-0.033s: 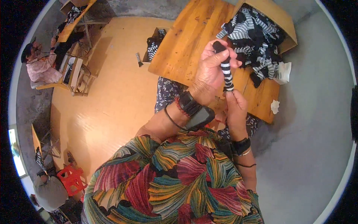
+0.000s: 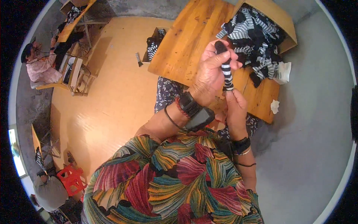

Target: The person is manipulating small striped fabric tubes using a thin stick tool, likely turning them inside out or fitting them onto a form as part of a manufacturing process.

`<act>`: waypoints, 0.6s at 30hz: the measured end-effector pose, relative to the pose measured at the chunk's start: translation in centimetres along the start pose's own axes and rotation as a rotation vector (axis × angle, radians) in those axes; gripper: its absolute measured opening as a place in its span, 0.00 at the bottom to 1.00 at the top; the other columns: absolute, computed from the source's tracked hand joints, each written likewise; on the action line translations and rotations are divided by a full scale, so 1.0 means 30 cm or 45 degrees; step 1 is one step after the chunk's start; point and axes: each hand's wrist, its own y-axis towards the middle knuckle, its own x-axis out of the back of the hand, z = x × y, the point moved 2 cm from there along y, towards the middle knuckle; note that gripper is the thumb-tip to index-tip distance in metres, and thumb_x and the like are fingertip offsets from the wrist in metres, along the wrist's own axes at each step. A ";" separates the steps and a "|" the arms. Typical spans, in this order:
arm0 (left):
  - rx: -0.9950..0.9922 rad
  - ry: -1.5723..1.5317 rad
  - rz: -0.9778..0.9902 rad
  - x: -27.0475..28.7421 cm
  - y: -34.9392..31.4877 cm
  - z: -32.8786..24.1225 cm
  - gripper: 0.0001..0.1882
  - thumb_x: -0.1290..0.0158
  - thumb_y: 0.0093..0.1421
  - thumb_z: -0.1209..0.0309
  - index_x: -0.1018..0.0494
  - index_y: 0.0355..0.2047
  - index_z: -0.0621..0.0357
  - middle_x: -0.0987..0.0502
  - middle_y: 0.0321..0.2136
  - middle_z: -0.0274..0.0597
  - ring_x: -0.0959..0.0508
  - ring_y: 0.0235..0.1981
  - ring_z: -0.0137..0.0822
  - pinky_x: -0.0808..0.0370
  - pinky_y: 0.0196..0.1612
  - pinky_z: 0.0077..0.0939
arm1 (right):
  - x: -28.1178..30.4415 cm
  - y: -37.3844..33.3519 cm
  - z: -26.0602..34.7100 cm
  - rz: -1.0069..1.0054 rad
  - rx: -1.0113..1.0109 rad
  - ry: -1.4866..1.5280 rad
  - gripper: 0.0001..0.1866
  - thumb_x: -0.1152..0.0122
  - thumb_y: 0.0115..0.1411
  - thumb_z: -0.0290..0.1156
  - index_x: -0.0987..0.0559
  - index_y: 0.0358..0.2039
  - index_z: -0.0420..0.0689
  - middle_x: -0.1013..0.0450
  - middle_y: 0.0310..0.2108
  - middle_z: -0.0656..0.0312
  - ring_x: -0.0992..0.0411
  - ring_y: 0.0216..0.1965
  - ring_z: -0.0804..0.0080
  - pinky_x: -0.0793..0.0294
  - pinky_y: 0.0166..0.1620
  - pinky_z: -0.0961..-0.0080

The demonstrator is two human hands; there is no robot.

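– Where is the striped knitted piece [image 2: 227,74]?
– Upper middle of frame; left hand [image 2: 211,65] grips near its black end, right hand [image 2: 236,106] pinches its lower edge.
– What risk?
– Too strong pulling could stretch it.

The knitted piece [image 2: 226,71] is narrow, like a tube, with black and white stripes across it. It is held in the upper part of the frame, a little right of the middle. There it runs almost vertically, its top leaning slightly left; the upper end is plain black and rounded.
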 end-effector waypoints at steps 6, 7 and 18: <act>0.042 0.035 0.040 0.008 -0.030 -0.007 0.16 0.49 0.48 0.77 0.38 0.38 0.58 0.29 0.23 0.41 0.32 0.18 0.29 0.29 0.32 0.31 | -0.016 0.025 0.024 0.126 -0.063 0.163 0.10 0.51 0.58 0.35 0.31 0.24 0.43 0.45 0.13 0.75 0.48 0.15 0.87 0.51 0.17 0.88; 0.045 0.038 0.039 0.009 -0.031 -0.009 0.16 0.49 0.48 0.77 0.38 0.38 0.58 0.29 0.23 0.41 0.32 0.18 0.29 0.29 0.32 0.31 | -0.010 0.033 0.019 0.289 -0.169 0.353 0.11 0.51 0.57 0.36 0.31 0.24 0.43 0.46 0.12 0.74 0.49 0.14 0.87 0.51 0.17 0.87; 0.080 0.043 0.026 0.037 -0.002 -0.029 0.09 0.53 0.55 0.69 0.34 0.37 0.55 0.28 0.25 0.41 0.30 0.20 0.32 0.28 0.33 0.36 | 0.000 0.057 0.061 -0.034 0.491 -0.534 0.13 0.50 0.57 0.32 0.36 0.19 0.40 0.48 0.14 0.72 0.49 0.19 0.86 0.47 0.20 0.83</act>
